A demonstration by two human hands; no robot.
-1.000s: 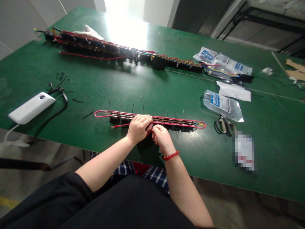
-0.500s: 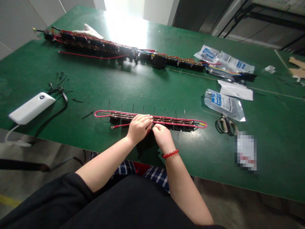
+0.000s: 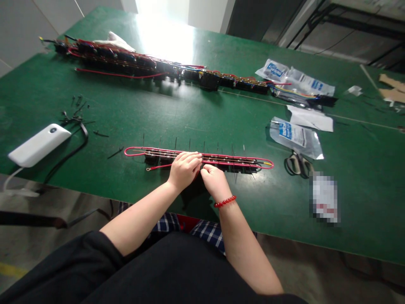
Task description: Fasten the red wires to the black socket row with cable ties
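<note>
A long black bar of components with red wires [image 3: 234, 161] lies before me on the green table [image 3: 152, 114]. Thin black cable ties stand up along its far side, and the red wire loops round at both ends. My left hand [image 3: 184, 171] is closed over the bar's middle, fingers bent across the wires. Close beside it, my right hand [image 3: 215, 180] is pinched shut at the bar's near edge; what its fingers hold is hidden. A red wire end with a ring terminal [image 3: 148, 169] sticks out left of my left hand.
A longer wired assembly [image 3: 126, 61] lies across the back. At the left are a white power bank [image 3: 39, 145] with cables and loose cable ties [image 3: 74, 114]. Plastic bags [image 3: 295, 137], scissors [image 3: 299, 164] and a blurred packet [image 3: 325, 197] lie at the right.
The view has shifted slightly, so the table things appear a little further left. Both hands keep their places on the bar, with hardly any visible movement.
</note>
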